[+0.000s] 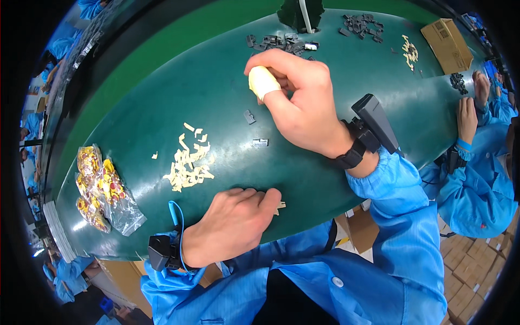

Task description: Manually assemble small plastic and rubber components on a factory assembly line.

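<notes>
My right hand (303, 100) is raised over the middle of the green table, fingers curled in and the thumb pressed toward the index finger. A pale yellow finger cover (263, 82) wraps its thumb tip; whatever the fingers may pinch is hidden. Near the front edge my left hand (233, 223) is closed, knuckles up. A small cream piece (280, 207) pokes out beside its thumb; I cannot tell if it is gripped. Between the hands lie a small grey part (249, 116) and a grey part with a silvery face (260, 143).
Left of centre is a pile of cream strips (188, 165); farther left are clear bags of yellow-and-red pieces (103, 187). Dark parts (281, 43) and more dark parts (362, 26) lie at the back. A cardboard box (447, 46) stands far right, near a co-worker's hands (467, 116).
</notes>
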`<state>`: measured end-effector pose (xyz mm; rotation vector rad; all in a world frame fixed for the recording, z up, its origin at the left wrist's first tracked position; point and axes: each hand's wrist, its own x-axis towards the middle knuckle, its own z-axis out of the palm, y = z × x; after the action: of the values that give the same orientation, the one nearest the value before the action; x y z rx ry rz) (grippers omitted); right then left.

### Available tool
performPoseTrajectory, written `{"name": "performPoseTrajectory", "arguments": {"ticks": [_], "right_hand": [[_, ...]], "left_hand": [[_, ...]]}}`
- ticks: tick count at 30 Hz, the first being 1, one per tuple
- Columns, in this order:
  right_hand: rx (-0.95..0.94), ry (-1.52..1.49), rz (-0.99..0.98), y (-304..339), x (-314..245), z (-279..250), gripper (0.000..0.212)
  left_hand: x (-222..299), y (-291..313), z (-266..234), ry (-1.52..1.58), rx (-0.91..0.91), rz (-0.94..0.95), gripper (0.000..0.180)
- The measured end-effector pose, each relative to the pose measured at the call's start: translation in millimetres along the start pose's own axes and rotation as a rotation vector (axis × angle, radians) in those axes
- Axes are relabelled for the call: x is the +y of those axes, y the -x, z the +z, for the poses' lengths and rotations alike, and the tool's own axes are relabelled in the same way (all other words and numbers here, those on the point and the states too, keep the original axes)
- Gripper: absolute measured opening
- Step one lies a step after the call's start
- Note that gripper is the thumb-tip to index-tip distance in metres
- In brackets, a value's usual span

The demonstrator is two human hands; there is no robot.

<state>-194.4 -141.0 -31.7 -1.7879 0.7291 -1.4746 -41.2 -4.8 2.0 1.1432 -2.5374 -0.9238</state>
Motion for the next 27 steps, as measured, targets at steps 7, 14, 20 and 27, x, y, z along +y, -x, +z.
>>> {"name": "performPoseTrajectory", "arguments": {"ticks": [7,14,20,27], "right_hand": [[-0.138,0.057,0.093,1.1,-0.9,-7.5,0.02],[-0.123,0.055,0.074,-1.0,2.3,-6.7,0.017],[-0.113,0.029,0.113,1.2,5.9,-3.5,0.015],[-0.075,0.018,0.072,1.8,4.8,-1.5,0.008]], "left_hand": [[-7.7,0.4,-2.3,0.091,0.111,-0.005,0.027],[-0.4,-7.3,-1.9,-0.009,0.022,-0.02,0.028],[-3.7,-4.8,0.9,-0.015,0.009,-0.048,0.022],[-4.3,-4.3,4.5,0.059,0.079,-0.077,0.025]]}}
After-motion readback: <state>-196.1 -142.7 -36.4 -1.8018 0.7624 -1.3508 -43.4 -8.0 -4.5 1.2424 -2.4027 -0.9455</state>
